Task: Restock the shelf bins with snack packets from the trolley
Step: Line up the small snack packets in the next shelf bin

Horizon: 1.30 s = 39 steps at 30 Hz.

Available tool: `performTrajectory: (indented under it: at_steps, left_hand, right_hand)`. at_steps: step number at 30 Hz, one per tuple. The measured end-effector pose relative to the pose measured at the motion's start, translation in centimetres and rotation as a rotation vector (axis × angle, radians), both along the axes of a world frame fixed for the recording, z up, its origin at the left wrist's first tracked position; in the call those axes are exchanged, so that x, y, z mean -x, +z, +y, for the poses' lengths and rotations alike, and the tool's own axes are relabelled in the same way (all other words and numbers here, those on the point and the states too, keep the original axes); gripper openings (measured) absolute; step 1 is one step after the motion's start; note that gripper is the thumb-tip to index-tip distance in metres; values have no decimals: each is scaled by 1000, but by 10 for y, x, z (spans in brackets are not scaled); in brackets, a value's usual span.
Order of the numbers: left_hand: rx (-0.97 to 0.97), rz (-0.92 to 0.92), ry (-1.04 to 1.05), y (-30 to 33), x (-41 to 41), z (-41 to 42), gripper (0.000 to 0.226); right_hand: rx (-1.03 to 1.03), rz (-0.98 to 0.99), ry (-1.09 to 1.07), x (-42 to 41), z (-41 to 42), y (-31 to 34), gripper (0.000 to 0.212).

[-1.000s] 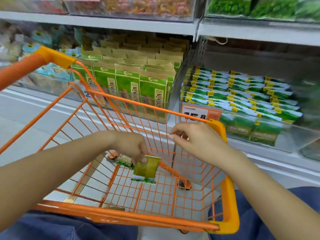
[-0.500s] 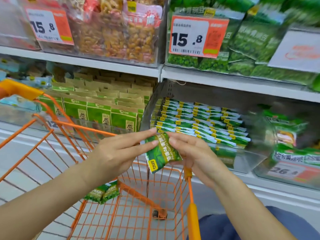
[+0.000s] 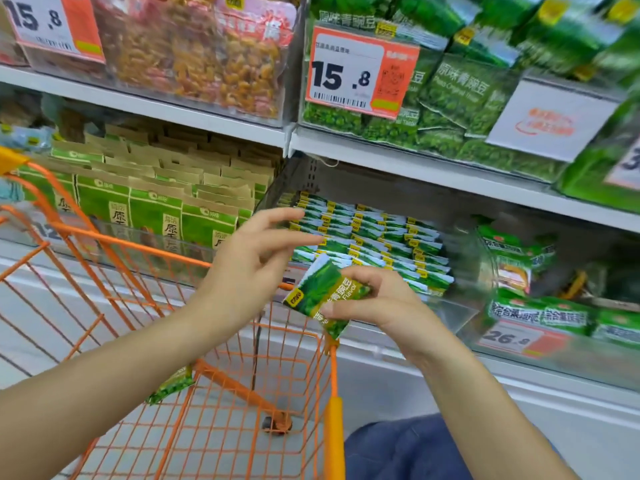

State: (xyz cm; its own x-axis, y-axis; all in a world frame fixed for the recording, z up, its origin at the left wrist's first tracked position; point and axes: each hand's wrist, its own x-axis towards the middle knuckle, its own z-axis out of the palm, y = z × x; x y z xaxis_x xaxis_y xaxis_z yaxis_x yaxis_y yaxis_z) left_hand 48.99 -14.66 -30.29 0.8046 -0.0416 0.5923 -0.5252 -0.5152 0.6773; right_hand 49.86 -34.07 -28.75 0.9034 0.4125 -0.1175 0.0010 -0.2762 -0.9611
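My right hand (image 3: 377,303) pinches a small green snack packet (image 3: 320,292) above the far right corner of the orange trolley (image 3: 207,341). Just left of the packet, my left hand (image 3: 252,261) hovers with fingers spread and straight, holding nothing. Behind both hands, a clear shelf bin (image 3: 464,271) holds rows of matching green packets (image 3: 367,237). One more green packet (image 3: 171,384) lies inside the trolley, partly hidden by my left forearm.
Left of that bin stand tan and green boxes (image 3: 156,209). A bin of bigger green bags (image 3: 540,306) sits to the right with a 26.8 tag. The upper shelf (image 3: 415,168) carries pea bags and a 15.8 price tag (image 3: 356,74). My blue-trousered knee (image 3: 408,448) is below.
A second ago my left hand lifted a packet out of the trolley. It passed the packet to my right hand, then let go and opened. The view rose toward the shelves.
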Motion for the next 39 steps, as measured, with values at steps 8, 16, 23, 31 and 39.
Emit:
performTrajectory:
  at_steps: [8,16,23,31,39]
  left_hand:
    - [-650,289,104,-52,-38,-21,81]
    - [-682,157,158,-70,-40,-19,62]
    - [-702,123,145,-74,-40,-16,60]
    - [-698,108,157,-75,-41,-17,60]
    - [-712,95,160,-76,-40,-15,61]
  right_hand:
    - [597,-484,-529,-58,-104,29,28]
    - [1553,-484,-181,-102,-105,14,38]
    - [1783,-398,28,-120,-96,-1,22]
    - [1496,-406,-37,-123,-107,-10,53]
    - [1830,-567,166,-130,-96,-24,27]
